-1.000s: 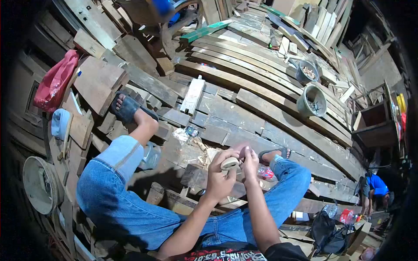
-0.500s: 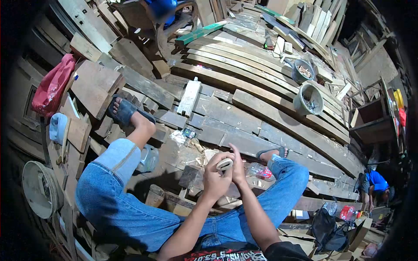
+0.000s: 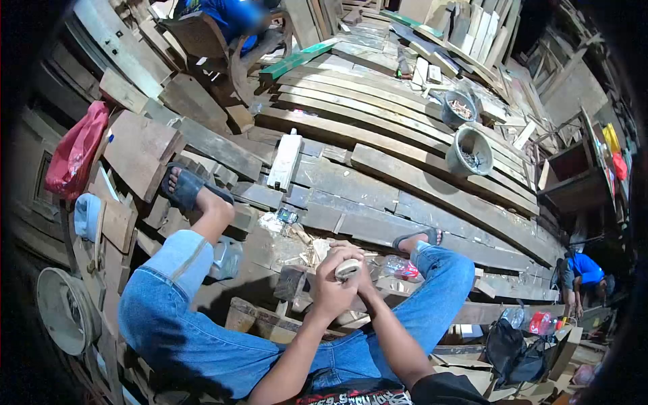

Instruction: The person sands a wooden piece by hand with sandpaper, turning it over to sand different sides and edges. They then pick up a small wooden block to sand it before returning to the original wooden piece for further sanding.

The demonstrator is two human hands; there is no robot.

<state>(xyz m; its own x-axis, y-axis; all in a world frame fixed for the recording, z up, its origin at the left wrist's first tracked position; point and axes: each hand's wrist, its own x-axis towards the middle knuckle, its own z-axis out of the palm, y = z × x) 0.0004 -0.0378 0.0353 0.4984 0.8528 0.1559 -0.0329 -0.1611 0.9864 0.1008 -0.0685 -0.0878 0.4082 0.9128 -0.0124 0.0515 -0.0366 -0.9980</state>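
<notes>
My left hand is closed round a small pale wooden piece with a rounded end and a dark slot in it. My right hand presses in from the right, its fingers folded over the far side of the same piece and against the left fingers. Most of the wooden piece is hidden inside both hands, above the floor between my legs. Just beyond the hands are wood scraps and shavings. To their right a clear plastic bottle with a red label lies near my foot.
Long planks cover the floor ahead. Two buckets stand on them at right, and a whitish block lies ahead. A dark block is close to my left hand. People in blue are at far left and far right.
My right hand's fingers, stretched out before, have folded round the piece and the left hand. Both hands have turned slightly, and the view has shifted a little.
</notes>
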